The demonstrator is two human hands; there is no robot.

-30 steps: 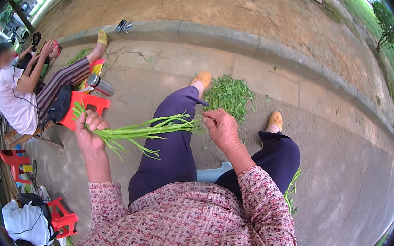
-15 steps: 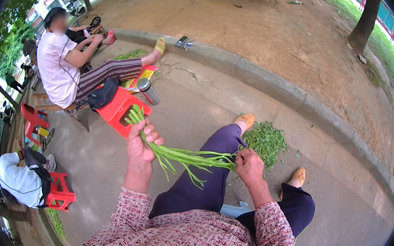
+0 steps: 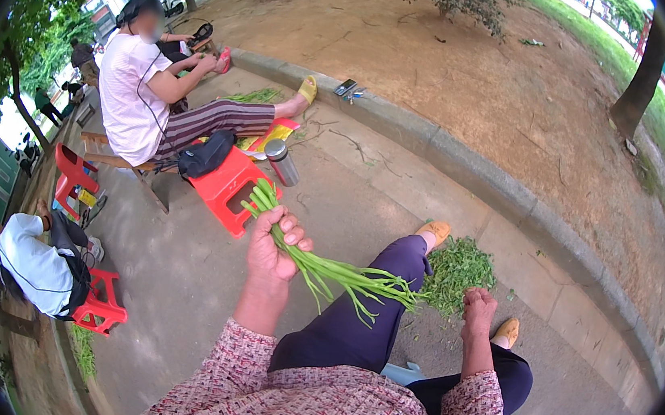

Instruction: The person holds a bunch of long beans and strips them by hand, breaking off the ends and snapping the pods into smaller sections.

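Note:
A bunch of long green vegetable stems [image 3: 341,275] is gripped in my left hand [image 3: 273,247], fingers wrapped round its thick end. Cut ends stick out above the fist, while the thin tips reach rightward over my thigh and hang free. My right hand [image 3: 479,310] is apart from the bunch, its fingers closed. Whether anything small is pinched in it cannot be made out. Just left of that hand, a heap of green leaves [image 3: 455,273] lies on the pavement beside my shoe [image 3: 435,231].
A red stool [image 3: 230,195] carrying a dark bag [image 3: 207,154] stands left of centre, with a steel flask [image 3: 282,163] beside it. One person [image 3: 129,97] sits beyond; another sits on a red stool [image 3: 102,305] at left. A kerb [image 3: 467,158] borders bare soil.
My right hand has let go of the stem tips and moved right, near the leaf heap. The left hand still grips the bunch. The whole view has shifted slightly.

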